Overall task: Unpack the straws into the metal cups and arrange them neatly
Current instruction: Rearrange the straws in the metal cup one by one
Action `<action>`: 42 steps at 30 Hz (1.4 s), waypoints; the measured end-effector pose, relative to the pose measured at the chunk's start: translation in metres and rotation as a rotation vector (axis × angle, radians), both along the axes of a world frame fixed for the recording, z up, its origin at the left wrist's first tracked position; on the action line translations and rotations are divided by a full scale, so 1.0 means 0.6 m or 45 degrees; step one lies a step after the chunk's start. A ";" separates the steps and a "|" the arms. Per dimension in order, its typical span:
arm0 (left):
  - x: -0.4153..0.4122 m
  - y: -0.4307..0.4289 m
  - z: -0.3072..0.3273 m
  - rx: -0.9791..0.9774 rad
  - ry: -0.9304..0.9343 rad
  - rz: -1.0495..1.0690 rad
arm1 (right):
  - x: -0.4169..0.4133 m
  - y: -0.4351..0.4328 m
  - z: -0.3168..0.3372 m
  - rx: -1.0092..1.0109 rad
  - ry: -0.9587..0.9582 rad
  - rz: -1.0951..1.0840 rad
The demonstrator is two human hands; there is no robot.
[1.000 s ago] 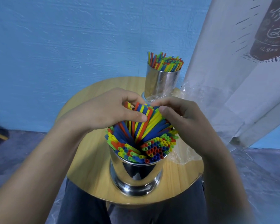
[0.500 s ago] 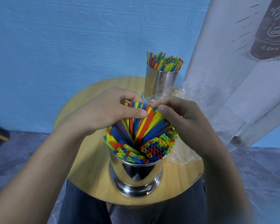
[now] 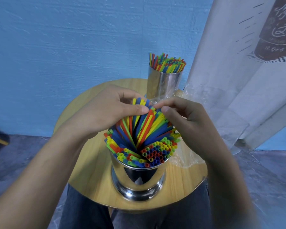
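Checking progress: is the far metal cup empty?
No, the far cup is packed with coloured straws standing upright.

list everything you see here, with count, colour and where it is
near cup: 1, shiny metal, front of table
far cup: 1, shiny metal, back of table
near straws: many, red, yellow, green, blue, fanned in near cup
far straws: many, same colours, upright in far cup
table: 1, light wood, round, over the lap
wrap: count unclear, clear, table's right side
banner: 1, white with brown print, right
wall: 1, blue, behind
legs: 2, dark trousers, under table
left hand: 1, grips near straws' tops
right hand: 1, fingers pinch near straws' tops
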State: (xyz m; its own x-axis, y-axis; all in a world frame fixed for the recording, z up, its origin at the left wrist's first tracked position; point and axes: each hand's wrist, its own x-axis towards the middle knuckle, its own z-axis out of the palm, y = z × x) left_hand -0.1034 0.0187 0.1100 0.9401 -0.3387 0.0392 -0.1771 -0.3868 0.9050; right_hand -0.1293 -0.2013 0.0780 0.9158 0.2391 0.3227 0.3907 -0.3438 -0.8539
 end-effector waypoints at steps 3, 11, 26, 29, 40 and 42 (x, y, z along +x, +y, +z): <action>0.003 0.001 0.000 -0.009 -0.060 0.014 | 0.000 -0.002 -0.001 0.010 -0.005 -0.005; 0.007 -0.001 -0.001 -0.006 -0.239 -0.041 | -0.002 0.003 0.000 0.043 -0.012 -0.025; 0.010 -0.008 0.004 0.014 -0.436 -0.032 | -0.005 0.005 0.000 0.043 -0.021 -0.012; 0.009 -0.010 0.009 0.059 -0.477 -0.004 | -0.006 0.005 0.001 0.026 -0.018 -0.013; 0.024 -0.010 0.012 -0.619 -0.460 0.213 | -0.011 0.005 0.001 0.069 0.003 -0.005; 0.029 0.000 0.015 -0.775 -0.413 0.315 | -0.011 0.006 0.002 0.061 -0.011 -0.001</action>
